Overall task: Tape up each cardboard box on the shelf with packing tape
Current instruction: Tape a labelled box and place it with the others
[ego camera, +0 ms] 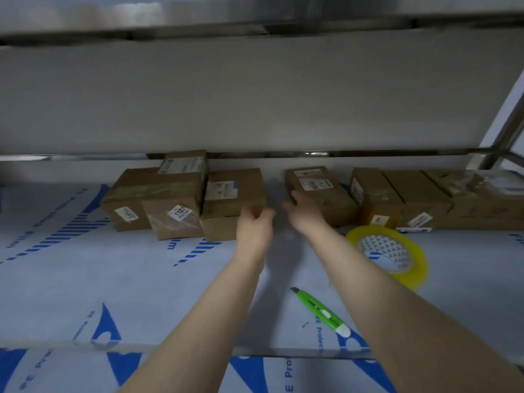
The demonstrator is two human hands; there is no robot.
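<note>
Right now your left hand is mid-frame w/ fingers curled at the lower-right corner of the centre box; too blurry to tell if it's actually gripped. Your right hand has fingers fairly straight against the left end of the flat box, holding nothing. Tape roll lies flat on the shelf, right of centre. Cutter lies between your forearms. Other boxes line the back.

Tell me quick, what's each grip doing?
Left grip: curled by stacked box, hold unclear.
Right grip: open, touching flat box.
</note>
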